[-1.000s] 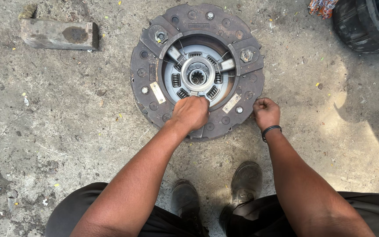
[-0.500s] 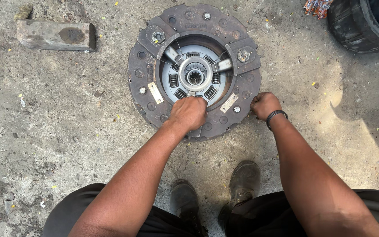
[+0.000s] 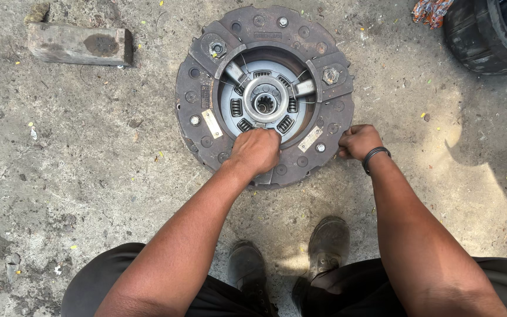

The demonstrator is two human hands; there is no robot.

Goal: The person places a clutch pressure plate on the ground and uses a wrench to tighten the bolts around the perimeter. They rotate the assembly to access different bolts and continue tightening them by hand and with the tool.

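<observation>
A round, rusty clutch cover lies flat on the concrete, with a silver splined hub at its centre. My left hand is closed into a fist over the near side of the cover, just below the hub; whatever it grips is hidden under the fingers. Curled against the cover's outer rim at the near right is my right hand, which wears a dark wristband. Both forearms reach forward from the bottom of the view.
A worn wooden block lies at the far left. A black tyre stands at the far right corner with a bit of coloured cloth beside it. My two dusty shoes are planted just below the cover.
My right hand has shifted slightly up along the cover's rim. My left fist stays on the near side of the cover.
</observation>
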